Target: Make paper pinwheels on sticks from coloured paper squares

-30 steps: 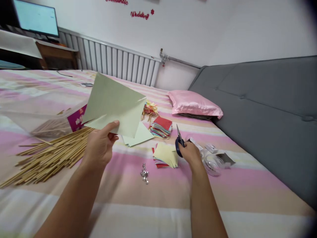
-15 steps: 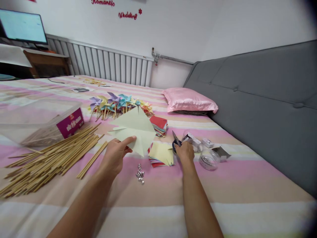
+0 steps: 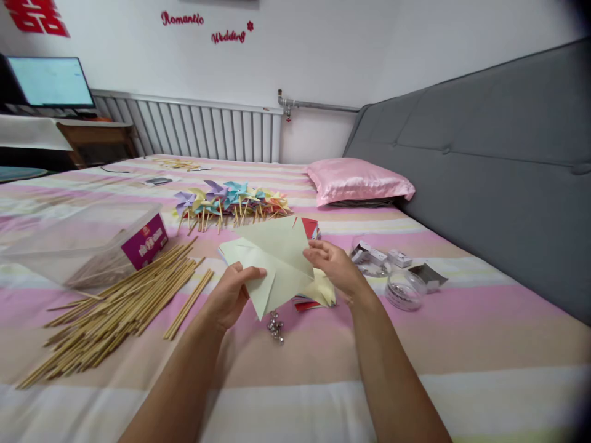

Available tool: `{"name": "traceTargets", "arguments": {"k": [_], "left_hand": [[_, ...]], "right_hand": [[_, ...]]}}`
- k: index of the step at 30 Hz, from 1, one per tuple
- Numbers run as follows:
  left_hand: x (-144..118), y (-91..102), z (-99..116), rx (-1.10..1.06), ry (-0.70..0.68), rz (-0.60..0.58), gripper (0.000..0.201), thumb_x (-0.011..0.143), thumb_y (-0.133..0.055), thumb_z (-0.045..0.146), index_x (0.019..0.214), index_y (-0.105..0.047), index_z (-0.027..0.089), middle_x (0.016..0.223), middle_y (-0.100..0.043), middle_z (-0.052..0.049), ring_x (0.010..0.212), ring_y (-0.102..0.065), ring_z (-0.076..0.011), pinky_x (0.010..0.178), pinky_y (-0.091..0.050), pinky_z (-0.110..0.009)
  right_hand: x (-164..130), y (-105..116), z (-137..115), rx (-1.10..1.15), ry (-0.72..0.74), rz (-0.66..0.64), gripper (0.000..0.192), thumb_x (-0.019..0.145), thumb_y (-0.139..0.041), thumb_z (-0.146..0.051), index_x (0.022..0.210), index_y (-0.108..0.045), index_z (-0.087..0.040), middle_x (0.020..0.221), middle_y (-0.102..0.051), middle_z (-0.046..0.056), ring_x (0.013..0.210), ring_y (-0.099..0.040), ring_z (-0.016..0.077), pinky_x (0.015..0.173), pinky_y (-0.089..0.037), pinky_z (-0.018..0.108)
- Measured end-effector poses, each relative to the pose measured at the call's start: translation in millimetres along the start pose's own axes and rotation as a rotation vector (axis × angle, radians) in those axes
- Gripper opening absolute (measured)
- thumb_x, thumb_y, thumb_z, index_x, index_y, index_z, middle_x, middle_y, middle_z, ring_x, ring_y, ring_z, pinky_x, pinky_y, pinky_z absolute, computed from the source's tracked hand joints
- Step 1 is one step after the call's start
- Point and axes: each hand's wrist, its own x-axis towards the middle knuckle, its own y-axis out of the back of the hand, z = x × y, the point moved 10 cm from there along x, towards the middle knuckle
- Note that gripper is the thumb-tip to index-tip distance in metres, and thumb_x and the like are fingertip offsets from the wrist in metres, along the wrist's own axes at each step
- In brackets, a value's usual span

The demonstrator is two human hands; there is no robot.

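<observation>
My left hand (image 3: 235,294) pinches a pale green sheet of paper (image 3: 281,261) with cuts running in from its corners, thumb lying on top. At the sheet's right edge, my right hand (image 3: 336,266) grips the paper with its fingertips; its thumb is mostly hidden. Below and partly behind the sheet lies a stack of coloured paper squares (image 3: 325,290), pale yellow on top. A red-topped paper stack (image 3: 311,227) shows behind the sheet. Small silver beads (image 3: 276,327) sit in a little heap on the bed beneath the paper. No scissors are visible.
Finished paper pinwheels (image 3: 235,198) lie behind my hands. To the left are loose wooden sticks (image 3: 124,307) and a clear plastic box (image 3: 104,234). Round clear containers (image 3: 404,291) and small boxes (image 3: 399,258) stand at right. A pink pillow (image 3: 357,180) rests against the grey headboard (image 3: 480,135).
My right hand has let go of the scissors and come left to the edge of the pale green sheet. The sheet has shifted right and turned in my left hand. The view has tilted up.
</observation>
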Motion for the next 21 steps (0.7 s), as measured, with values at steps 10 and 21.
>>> {"name": "traceTargets", "arguments": {"k": [10, 21], "left_hand": [[8.3, 16.2, 9.3, -0.008, -0.109, -0.017, 0.035, 0.06, -0.076, 0.016, 0.093, -0.066, 0.014, 0.086, -0.071, -0.006, 0.07, -0.064, -0.0135, 0.063, -0.048, -0.022], [1.0, 2.8, -7.9, -0.299, 0.095, 0.028, 0.029, 0.068, -0.073, 0.025, 0.094, -0.067, 0.014, 0.088, -0.072, -0.01, 0.08, -0.068, -0.0246, 0.072, -0.055, -0.032]], "right_hand": [[-4.4, -3.5, -17.7, 0.001, 0.167, 0.085, 0.033, 0.073, -0.064, -0.036, 0.1, -0.06, -0.016, 0.082, -0.072, 0.005, 0.069, -0.067, 0.0174, 0.065, -0.052, 0.028], [-2.1, -4.9, -20.2, -0.136, 0.237, 0.126, 0.035, 0.073, -0.063, -0.039, 0.098, -0.061, -0.014, 0.077, -0.069, 0.004, 0.066, -0.064, 0.0159, 0.058, -0.049, 0.024]]}}
